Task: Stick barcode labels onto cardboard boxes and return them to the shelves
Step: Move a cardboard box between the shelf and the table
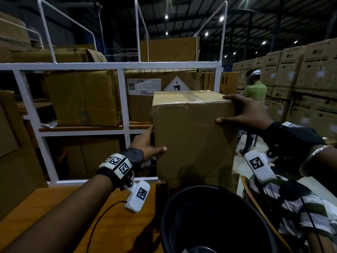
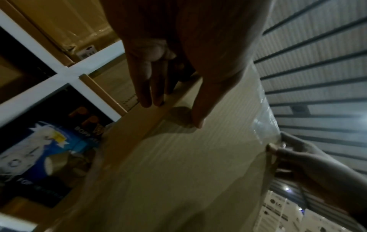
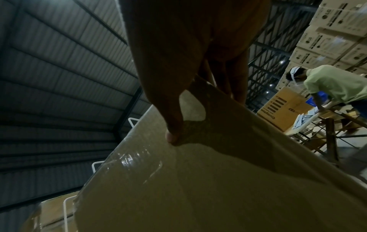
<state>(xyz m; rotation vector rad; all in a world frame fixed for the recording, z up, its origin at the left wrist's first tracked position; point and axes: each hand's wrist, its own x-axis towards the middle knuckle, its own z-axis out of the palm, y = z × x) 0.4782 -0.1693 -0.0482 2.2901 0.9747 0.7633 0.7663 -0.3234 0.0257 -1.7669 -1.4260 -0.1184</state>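
A plain brown cardboard box, taped along its top, stands upright in front of the white shelf rack. My left hand holds its lower left edge, thumb on the front face and fingers along the left side; the left wrist view shows this hand on the box. My right hand grips the upper right corner, thumb on the front and a finger over the top. In the right wrist view the same hand clamps the box. No barcode label shows on its visible faces.
The rack holds other brown boxes, one with a diamond hazard label. A wooden table and a black bin lie below me. A person in a green shirt works at the right, before tall box stacks.
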